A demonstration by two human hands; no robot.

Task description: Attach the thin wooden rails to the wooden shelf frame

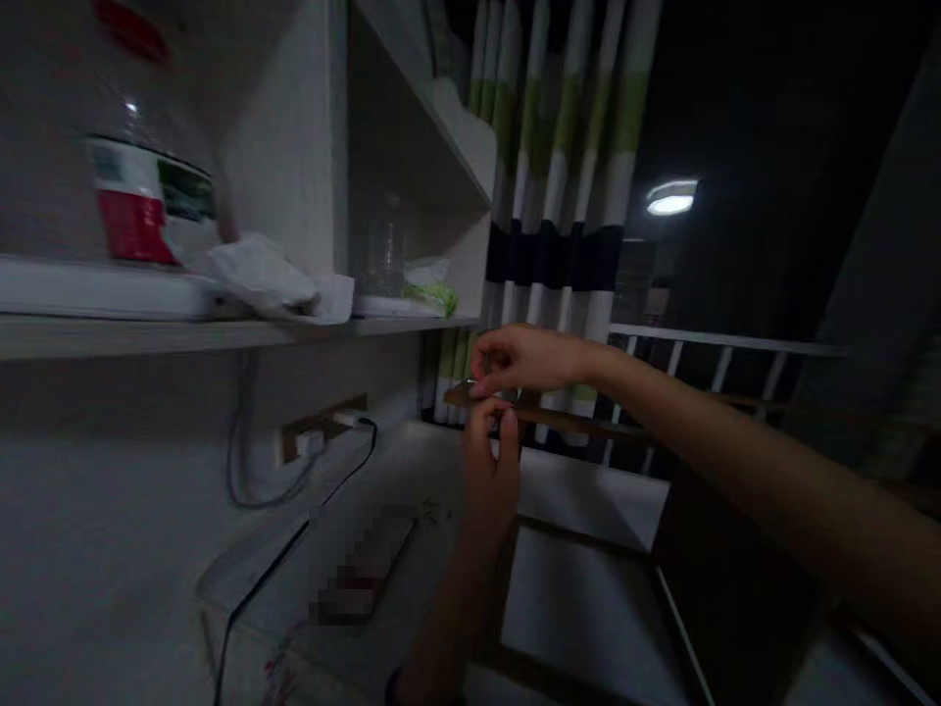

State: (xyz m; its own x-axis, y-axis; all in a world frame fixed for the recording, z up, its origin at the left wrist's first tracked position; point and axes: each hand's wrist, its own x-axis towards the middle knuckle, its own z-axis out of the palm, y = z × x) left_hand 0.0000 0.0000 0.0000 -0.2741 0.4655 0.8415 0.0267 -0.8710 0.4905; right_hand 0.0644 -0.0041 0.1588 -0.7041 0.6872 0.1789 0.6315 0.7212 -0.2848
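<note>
A thin brown wooden bar point(573, 422) runs sideways at the middle of the view, part of a wooden frame point(515, 549) with a pale panel. From below, my left hand point(492, 471) reaches up with its thumb and fingers closed at the bar, near its left end. My right hand point(525, 358) comes in from the right just above, its fingers curled and pinched over the same end. What lies between the right fingertips is too small and dark to make out. Several tiny dark pieces point(430, 510), perhaps screws, lie on the white tabletop point(412, 461).
A blurred-out flat object point(368, 569) lies on the tabletop at left. A black cable point(294, 534) runs from a wall socket point(323, 431). Overhead, a white shelf point(221, 338) carries a bottle point(136, 211) and crumpled tissue point(261, 275). Curtains point(559, 176) and a railing point(720, 343) stand beyond.
</note>
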